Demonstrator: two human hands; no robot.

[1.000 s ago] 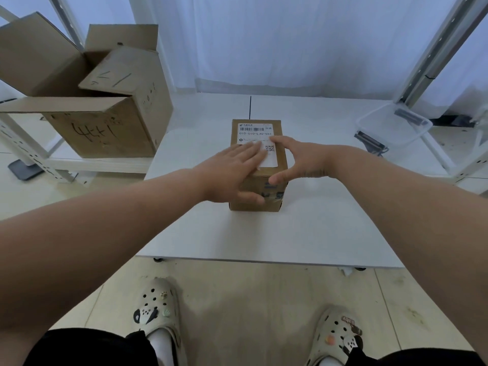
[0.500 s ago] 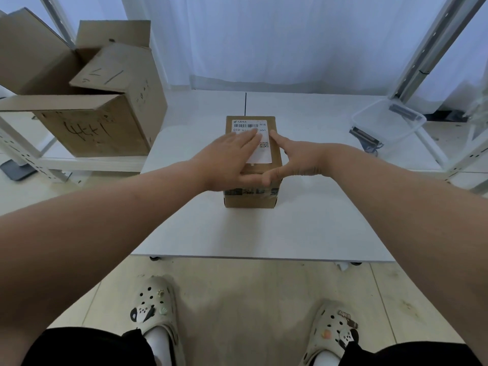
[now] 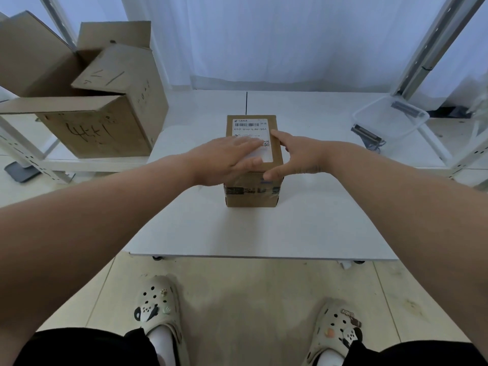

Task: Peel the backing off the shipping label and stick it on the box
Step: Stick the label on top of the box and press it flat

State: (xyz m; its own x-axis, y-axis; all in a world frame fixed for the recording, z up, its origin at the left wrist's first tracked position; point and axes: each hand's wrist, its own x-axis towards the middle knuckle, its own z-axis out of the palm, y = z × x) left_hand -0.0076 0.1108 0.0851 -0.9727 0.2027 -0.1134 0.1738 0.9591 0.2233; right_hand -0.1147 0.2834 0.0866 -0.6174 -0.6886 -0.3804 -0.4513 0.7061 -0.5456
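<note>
A small brown cardboard box (image 3: 250, 192) stands on the white table (image 3: 264, 233), taped across its near face. A white shipping label (image 3: 250, 126) with a barcode lies flat on the box's top. My left hand (image 3: 227, 159) rests palm down on the label's near half, fingers stretched and together. My right hand (image 3: 298, 157) is at the box's right edge, its forefinger on the top beside the label and its thumb at the near right corner. The label's lower part is hidden under my left hand.
A large open cardboard box (image 3: 92, 101) sits on a low white rack at the left. A clear plastic tub (image 3: 390, 117) stands at the table's right rear. White curtains hang behind. My feet in clogs stand at the table's near edge.
My left hand has slid along the label, back toward me. My right hand has shifted slightly off the label to the box's right edge. The box has stayed put.
</note>
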